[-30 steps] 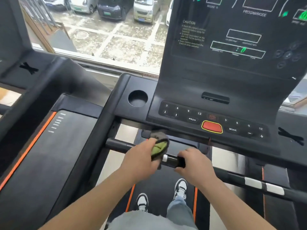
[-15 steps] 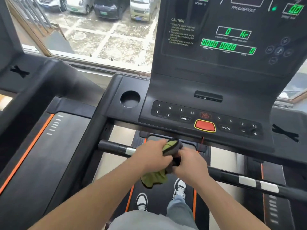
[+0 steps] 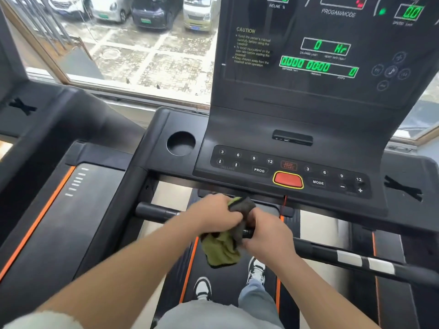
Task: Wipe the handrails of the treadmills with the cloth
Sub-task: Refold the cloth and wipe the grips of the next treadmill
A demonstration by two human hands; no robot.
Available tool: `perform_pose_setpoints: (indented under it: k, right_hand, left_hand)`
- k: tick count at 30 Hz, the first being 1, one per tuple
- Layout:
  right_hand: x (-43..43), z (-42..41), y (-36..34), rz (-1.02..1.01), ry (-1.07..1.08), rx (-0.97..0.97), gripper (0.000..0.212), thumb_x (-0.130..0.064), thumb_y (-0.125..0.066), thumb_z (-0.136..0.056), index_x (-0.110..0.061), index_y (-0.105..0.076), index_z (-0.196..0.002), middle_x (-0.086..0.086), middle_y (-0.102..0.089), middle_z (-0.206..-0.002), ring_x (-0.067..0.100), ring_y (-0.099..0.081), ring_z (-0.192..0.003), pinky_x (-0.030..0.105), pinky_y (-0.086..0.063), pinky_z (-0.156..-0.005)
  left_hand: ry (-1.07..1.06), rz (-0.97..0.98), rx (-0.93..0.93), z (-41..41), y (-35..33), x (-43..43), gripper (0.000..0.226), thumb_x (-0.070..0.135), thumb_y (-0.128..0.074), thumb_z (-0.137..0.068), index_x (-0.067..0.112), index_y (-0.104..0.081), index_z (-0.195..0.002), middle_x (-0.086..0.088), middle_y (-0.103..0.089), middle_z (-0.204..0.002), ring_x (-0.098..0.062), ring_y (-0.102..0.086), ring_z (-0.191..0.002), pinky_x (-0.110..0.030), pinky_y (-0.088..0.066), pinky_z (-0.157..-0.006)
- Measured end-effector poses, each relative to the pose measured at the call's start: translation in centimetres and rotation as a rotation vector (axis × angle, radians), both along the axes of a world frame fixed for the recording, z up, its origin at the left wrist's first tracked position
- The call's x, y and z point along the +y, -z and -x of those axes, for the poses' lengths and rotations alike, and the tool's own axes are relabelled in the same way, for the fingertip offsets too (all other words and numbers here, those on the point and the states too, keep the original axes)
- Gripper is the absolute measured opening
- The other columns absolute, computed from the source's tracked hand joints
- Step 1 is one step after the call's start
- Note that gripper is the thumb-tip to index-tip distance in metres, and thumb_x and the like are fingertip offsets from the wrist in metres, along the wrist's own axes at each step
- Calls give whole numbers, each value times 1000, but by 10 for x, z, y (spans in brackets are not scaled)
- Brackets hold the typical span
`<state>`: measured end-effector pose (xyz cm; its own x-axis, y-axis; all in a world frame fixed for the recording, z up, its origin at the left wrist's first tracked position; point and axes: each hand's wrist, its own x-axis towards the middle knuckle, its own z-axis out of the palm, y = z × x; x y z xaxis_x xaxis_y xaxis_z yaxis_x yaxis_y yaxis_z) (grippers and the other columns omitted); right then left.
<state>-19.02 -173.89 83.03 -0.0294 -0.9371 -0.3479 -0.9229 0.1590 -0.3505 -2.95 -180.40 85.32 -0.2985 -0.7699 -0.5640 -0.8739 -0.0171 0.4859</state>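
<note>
Treadmill (image 3: 152,148), black: the person stands on its belt, both shoes visible below. A second treadmill (image 3: 47,210) with orange trim lies alongside on the left.

Console (image 3: 308,91), upright black panel. Legible: "CAUTION" above three lines of small warning text; "INCLINE %"; "PROGAM/MODE"; green digits "0 Hr", "0000 0000", "0" and "0.0" at top right. A second ago most of these displays were dark; half a second ago they were lit, as now. A red mark now shows in the top window.

Keypad (image 3: 285,169): "3 6 9 12" twice, "PROG", "MODE", "STOP START", minus and plus keys, red stop button (image 3: 288,179) with yellow rim. Round cup holder (image 3: 181,143) to its left.

Handrail (image 3: 156,212), black crossbar below the console, with two white bands on its right stretch.

Cloth (image 3: 222,250), green and grey, wrapped over the mid handrail, a flap hanging beneath. A second ago it was bunched on top of the bar with no flap hanging.

Left hand (image 3: 213,216): clenched over the cloth on the bar.

Right hand (image 3: 268,233): closed on the bar and the cloth's edge, touching the left; a second ago the two were apart.
</note>
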Motion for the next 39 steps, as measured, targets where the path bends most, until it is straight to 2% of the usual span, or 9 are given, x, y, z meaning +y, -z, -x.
perform_pose_setpoints:
  k: [6,12,16,19,21,25,30,35,39]
  right_hand:
    - [-2,-1,-1,-57,-18,28,50,-58,-82,-72,-35,-61,-110,-16,-65,-106,12,-60,-105,29,-47,-76]
    - [-1,-2,-6,-35,-53,102,16,-34,-62,-75,-27,-52,-86,-6,-66,-93,22,-65,-95,31,-50,-68]
    - [0,-8,-5,-43,-106,119,37,-53,-72,-74,-33,-57,-102,-13,-61,-103,16,-59,-108,33,-53,-79]
    - [-3,-24,-8,-33,-188,153,63,-60,-69,-78,-36,-52,-133,-12,-57,-126,15,-52,-124,35,-50,-94]
    - [-4,-39,-5,27,-207,126,70,-65,-67,-78,-35,-50,-139,-11,-54,-128,16,-50,-125,34,-48,-96]
    - [-2,-63,4,78,-217,132,46,-63,-66,-80,-34,-62,-115,-10,-55,-107,18,-57,-111,34,-47,-86]
    - [-4,-61,4,89,-208,171,28,-56,-64,-81,-32,-63,-95,-8,-45,-88,18,-58,-103,33,-42,-70]
    - [-10,-64,1,66,-167,125,33,-61,-71,-73,-35,-64,-92,-11,-52,-89,13,-57,-96,31,-46,-71]
    - [-12,-63,0,45,-165,108,28,-56,-70,-74,-35,-53,-79,-9,-52,-88,15,-56,-95,32,-39,-65]
  left_hand:
    - [-68,204,-443,-29,6,-13,34,52,-51,-90,21,-60,-102,-4,-66,-101,-30,-65,-95,-35,-46,-77]
    - [-158,335,13,19,24,69,36,49,-56,-86,29,-52,-116,4,-62,-111,-27,-64,-103,-38,-50,-81]
    - [-72,502,-14,-57,30,75,45,55,-56,-81,37,-49,-121,14,-54,-118,-21,-63,-103,-40,-54,-78]
    - [-338,598,-52,-132,38,73,41,44,-65,-85,31,-50,-121,13,-51,-120,-24,-65,-97,-43,-56,-72]
    - [-498,656,-57,-147,46,77,40,32,-75,-85,23,-49,-114,4,-48,-119,-31,-65,-88,-44,-55,-66]
    - [-641,629,5,-86,57,97,56,24,-84,-74,16,-52,-119,-5,-43,-124,-35,-63,-91,-42,-56,-68]
    - [-263,557,69,-84,59,111,58,16,-68,-78,27,-44,-129,7,-29,-131,-29,-60,-98,-43,-53,-70]
    - [-856,580,204,-104,54,89,47,13,-74,-83,17,-48,-122,-1,-39,-127,-38,-61,-96,-42,-49,-73]
    - [-768,441,331,-47,56,118,52,13,-76,-82,18,-45,-124,0,-32,-130,-33,-59,-101,-41,-50,-84]
